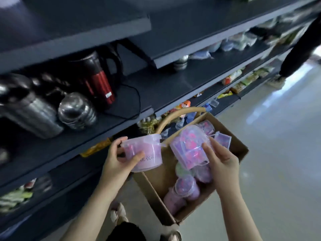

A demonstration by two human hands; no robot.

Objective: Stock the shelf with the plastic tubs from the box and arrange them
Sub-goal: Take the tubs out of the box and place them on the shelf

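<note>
My left hand (pixel 119 158) grips a pink plastic tub (pixel 147 152) with a clear lid, held upright just left of the cardboard box (pixel 156 186). My right hand (pixel 218 159) holds a second pink tub (pixel 189 146), tilted on its side above the box. Several more pink tubs (pixel 184 190) lie inside the box. The dark shelf (pixel 156 87) runs along the left, with a bare stretch right of the kettle.
On the shelf stand a steel kettle (pixel 33 112), stacked steel bowls (pixel 77 110) and a black-and-red electric kettle (pixel 97 79) with its cord. A curved wooden handle (pixel 175 117) rises behind the box. Snack packets fill lower shelves. Another person's leg (pixel 298 49) stands far right.
</note>
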